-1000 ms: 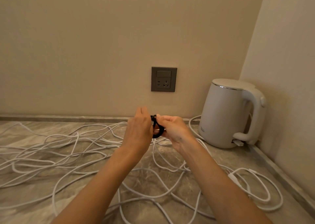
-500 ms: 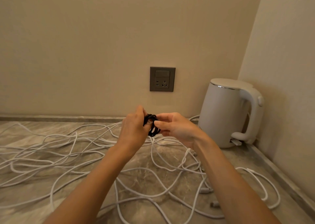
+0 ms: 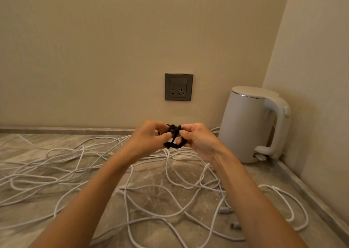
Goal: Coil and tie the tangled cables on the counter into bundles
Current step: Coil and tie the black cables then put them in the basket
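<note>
Sprawled loose across the marbled counter (image 3: 156,176): thin white cables (image 3: 62,164), looped, crossed, uncoiled. Above them, pinched from both sides by left hand (image 3: 149,140) and right hand (image 3: 200,140): a knotted clump of black ties (image 3: 174,134).

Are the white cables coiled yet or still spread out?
Spread out. The white cables lie in loose tangled loops across the counter; none is bundled.

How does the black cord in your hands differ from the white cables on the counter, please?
The black cord is bunched into a small clump; the white cables sprawl in loose loops. The black cord is held between the left hand and right hand; the white cables lie on the counter. Both are thin and flexible.
</note>
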Tool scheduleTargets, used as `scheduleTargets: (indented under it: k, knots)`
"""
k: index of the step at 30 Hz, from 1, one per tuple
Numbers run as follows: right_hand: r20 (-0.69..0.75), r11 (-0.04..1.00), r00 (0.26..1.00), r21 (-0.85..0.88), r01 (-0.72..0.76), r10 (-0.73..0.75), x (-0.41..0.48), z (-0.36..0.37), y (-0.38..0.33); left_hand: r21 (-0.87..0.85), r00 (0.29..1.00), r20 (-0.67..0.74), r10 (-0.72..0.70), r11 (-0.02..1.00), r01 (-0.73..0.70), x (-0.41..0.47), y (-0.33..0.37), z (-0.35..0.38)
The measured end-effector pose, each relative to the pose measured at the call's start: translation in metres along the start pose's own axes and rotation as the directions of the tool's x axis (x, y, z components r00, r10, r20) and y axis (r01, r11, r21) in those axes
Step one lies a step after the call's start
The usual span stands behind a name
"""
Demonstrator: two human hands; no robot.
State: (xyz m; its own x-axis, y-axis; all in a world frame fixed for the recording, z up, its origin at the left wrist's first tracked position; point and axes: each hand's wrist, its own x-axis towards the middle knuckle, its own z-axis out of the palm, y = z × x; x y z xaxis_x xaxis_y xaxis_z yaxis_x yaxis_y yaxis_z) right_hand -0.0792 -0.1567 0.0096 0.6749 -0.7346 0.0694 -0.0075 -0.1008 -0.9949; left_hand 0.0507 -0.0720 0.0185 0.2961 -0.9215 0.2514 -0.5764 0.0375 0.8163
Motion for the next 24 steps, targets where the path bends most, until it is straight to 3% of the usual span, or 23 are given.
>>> scheduleTargets:
  k: [2,4,9,17,24]
  knots:
    - [-0.041,0.999,0.999,-0.041,0.021,-0.023,0.0,-0.003,-0.001,-0.168,0.994,0.102,-0.028,0.985,0.045,-0.003,0.002,-0.002]
    - [-0.057,0.995,0.998,-0.094,0.029,-0.035,-0.001,-0.002,-0.002,-0.18,0.992,0.124,-0.005,0.983,0.028,-0.006,0.005,-0.002]
    - [-0.089,0.993,0.996,-0.117,0.019,-0.03,-0.002,0.002,-0.003,-0.036,0.998,0.064,0.01,0.999,-0.008,-0.003,0.006,0.003]
    - [-0.124,0.998,0.992,-0.056,0.003,-0.01,0.001,0.007,-0.001,0.292,0.996,0.083,0.014,0.956,-0.038,0.002,0.007,0.002]
    - [-0.137,0.993,0.991,0.116,0.024,-0.008,0.0,0.012,-0.005,0.289,0.997,-0.07,0.022,0.957,0.0,0.005,0.007,0.014]
